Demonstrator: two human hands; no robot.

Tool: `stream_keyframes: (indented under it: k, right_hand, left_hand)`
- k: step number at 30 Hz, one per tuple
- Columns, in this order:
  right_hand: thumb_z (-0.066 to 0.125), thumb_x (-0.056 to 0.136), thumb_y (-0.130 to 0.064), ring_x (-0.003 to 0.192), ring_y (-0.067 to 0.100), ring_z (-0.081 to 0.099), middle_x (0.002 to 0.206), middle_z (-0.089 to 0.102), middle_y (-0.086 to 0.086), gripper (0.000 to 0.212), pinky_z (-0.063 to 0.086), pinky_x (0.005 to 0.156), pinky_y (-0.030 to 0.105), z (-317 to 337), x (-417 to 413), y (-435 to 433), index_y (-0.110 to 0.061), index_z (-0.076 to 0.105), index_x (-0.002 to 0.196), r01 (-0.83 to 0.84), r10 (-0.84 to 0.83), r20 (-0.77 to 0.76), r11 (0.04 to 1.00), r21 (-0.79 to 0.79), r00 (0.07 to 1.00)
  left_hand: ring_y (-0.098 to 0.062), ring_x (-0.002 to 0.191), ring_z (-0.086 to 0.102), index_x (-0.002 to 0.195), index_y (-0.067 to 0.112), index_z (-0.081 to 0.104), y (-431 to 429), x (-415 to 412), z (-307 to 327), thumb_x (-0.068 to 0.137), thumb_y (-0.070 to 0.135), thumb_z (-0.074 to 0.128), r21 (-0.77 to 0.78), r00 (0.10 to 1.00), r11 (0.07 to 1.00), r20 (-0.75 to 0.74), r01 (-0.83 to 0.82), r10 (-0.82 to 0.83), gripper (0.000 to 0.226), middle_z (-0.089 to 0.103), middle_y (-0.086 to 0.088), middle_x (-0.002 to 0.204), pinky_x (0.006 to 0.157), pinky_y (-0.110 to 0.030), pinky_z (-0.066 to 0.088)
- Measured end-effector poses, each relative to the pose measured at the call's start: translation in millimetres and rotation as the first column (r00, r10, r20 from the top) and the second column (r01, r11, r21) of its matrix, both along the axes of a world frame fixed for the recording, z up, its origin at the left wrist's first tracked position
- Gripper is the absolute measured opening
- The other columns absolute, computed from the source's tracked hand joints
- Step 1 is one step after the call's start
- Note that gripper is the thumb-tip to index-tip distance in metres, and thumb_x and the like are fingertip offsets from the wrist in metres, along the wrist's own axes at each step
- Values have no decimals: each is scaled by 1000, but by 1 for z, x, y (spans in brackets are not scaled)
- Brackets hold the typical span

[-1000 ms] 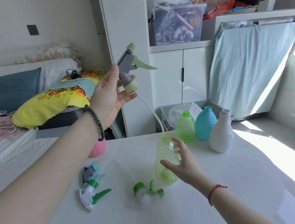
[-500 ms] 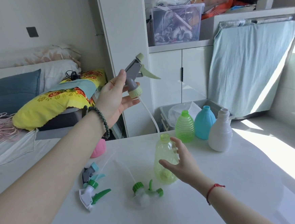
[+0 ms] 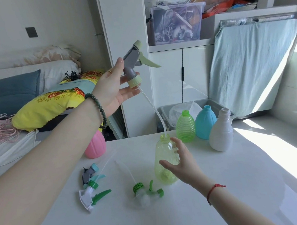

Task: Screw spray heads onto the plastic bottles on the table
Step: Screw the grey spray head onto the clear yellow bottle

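My left hand (image 3: 112, 90) holds a grey spray head (image 3: 133, 65) with a pale green trigger and collar up in the air. Its clear tube hangs down, and the tube's tip sits in the mouth of a pale yellow-green bottle (image 3: 164, 157) that stands on the white table (image 3: 238, 185). My right hand (image 3: 182, 163) curves round this bottle's right side, fingers relaxed, touching or nearly touching it. Three more spray heads lie on the table: a grey and blue one (image 3: 89, 173), a white and green one (image 3: 90, 196) and a clear and green one (image 3: 147, 194).
A ribbed green bottle (image 3: 185, 127), a blue bottle (image 3: 206, 122) and a white bottle (image 3: 221, 133) stand open-necked at the table's back. A pink bottle (image 3: 95, 146) stands at the back left edge. A grey bin (image 3: 163, 109) and white cabinet lie behind; a bed is left.
My left hand has come down and to the right with the spray head. The tube's tip has reached the mouth of the yellow-green bottle. My right hand stays by the bottle.
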State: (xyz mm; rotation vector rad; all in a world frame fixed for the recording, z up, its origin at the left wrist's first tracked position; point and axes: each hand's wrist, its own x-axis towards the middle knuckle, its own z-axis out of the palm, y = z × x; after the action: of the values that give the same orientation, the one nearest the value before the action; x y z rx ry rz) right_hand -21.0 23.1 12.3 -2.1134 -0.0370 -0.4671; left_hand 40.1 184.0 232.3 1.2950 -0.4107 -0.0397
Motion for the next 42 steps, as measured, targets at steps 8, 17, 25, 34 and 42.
stream_keyframes:
  k: [8, 17, 25, 34, 42]
  right_hand:
    - [71, 72, -36, 109, 5, 40, 122, 38, -15, 75, 31, 91, 21, 1, -1, 1, -26, 29, 133, 4, -4, 10, 1000, -8, 1000]
    - [71, 71, -35, 110, 2, 40, 121, 38, -17, 73, 29, 92, 16, -1, 0, 1, -26, 31, 131, 3, -2, 27, 1000, -15, 1000]
    - [71, 73, -36, 110, -1, 38, 121, 37, -18, 75, 27, 89, 13, 5, -4, 0, -25, 29, 134, -17, 17, 2, 999, -28, 1000]
    - [59, 85, -29, 113, -6, 48, 116, 55, -20, 27, 36, 101, 25, 45, 1, -6, -39, 48, 108, -123, 104, 84, 959, 256, 991]
    - [52, 90, -17, 110, 19, 56, 116, 59, 13, 40, 44, 93, 18, 37, 10, 14, -9, 44, 128, -73, 29, 126, 931, 357, 992]
  left_hand:
    - [-17, 74, 62, 91, 19, 55, -19, 0, -55, 91, 36, 43, 190, 998, 981, -31, -40, 47, 21, 62, -3, 91, 66, -29, 54]
    - [-26, 94, 58, 76, 26, 61, -45, -1, -129, 90, 35, 46, 290, 1000, 957, 19, -14, 9, 22, 64, -14, 96, 96, -44, 48]
    - [0, 82, 66, 94, 35, 61, -48, -5, -142, 86, 26, 58, 418, 958, 908, 261, -5, -115, 13, 69, 12, 86, 78, -14, 50]
    - [-5, 87, 67, 91, 36, 64, -43, 1, -142, 84, 28, 60, 436, 954, 900, 275, -13, -119, 11, 72, 7, 91, 84, -21, 50]
    - [-4, 93, 63, 95, 26, 66, -35, 6, -146, 84, 31, 59, 434, 956, 900, 274, -29, -102, 14, 71, 2, 95, 87, -18, 46]
